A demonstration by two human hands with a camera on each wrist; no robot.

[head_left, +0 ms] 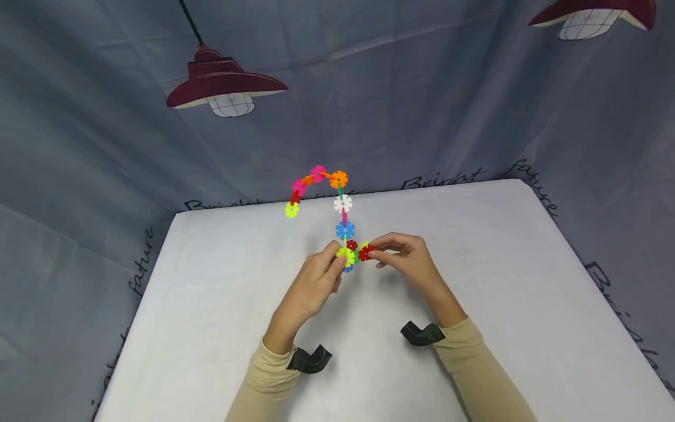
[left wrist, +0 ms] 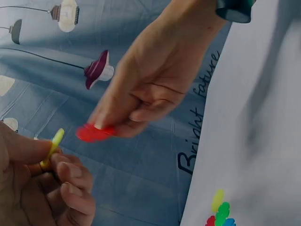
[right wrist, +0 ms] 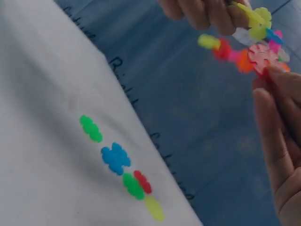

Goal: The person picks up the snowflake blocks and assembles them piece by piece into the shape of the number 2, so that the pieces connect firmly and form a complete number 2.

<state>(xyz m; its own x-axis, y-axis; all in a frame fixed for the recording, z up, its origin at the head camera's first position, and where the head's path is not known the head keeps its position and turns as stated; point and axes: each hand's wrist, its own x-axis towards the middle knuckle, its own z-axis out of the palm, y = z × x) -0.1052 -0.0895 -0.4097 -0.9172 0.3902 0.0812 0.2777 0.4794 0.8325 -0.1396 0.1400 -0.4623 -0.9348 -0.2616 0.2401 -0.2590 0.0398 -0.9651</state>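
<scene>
A chain of snowflake-shaped plastic discs (head_left: 345, 230) arcs up and to the left, in yellow, red, pink, orange, white and blue. My left hand (head_left: 313, 278) pinches the yellow disc (head_left: 345, 257) at its near end between thumb and forefinger. Just to the right, a red disc (head_left: 365, 253) is pinched in the fingertips of my right hand (head_left: 403, 258). In the left wrist view, a gap separates that red disc (left wrist: 94, 133) from the yellow disc (left wrist: 57, 140). The right wrist view shows the red disc (right wrist: 263, 59) in front of part of the chain.
Loose discs lie on the white table (head_left: 211, 305) beneath the hands, among them a blue disc (right wrist: 115, 158), a green disc (right wrist: 91, 128) and a yellow disc (right wrist: 154, 208). Behind the table's back edge hangs a grey-blue curtain (head_left: 369, 105) printed with lamps and words.
</scene>
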